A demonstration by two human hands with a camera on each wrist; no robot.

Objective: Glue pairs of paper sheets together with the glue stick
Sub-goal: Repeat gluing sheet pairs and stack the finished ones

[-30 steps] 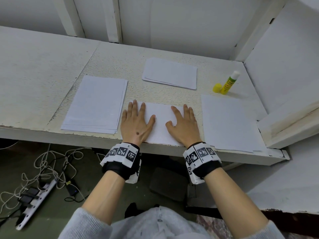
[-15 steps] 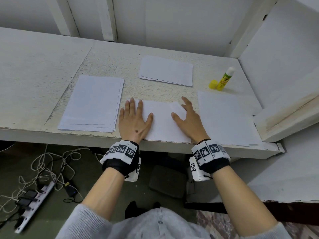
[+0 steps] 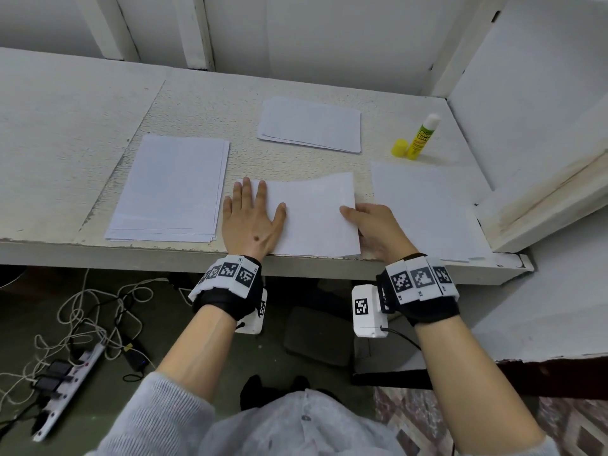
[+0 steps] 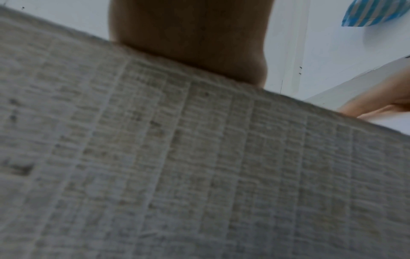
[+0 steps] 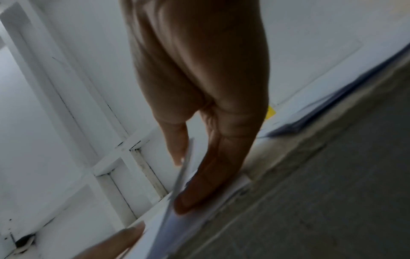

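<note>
Grey ribbed sleeves (image 3: 158,419) are pushed up the forearms; each wrist wears a black strap topped with white blocks of black square markers (image 3: 418,279), with a white camera box (image 3: 368,311) below

Even, soft, cool light in the head view; both wrist views dim, blurred, out of focus.

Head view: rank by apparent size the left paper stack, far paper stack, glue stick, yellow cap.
1. Left paper stack, though it lies nearer the camera than the far one, so its true size may match.
2. Far paper stack
3. Glue stick
4. Yellow cap
</note>
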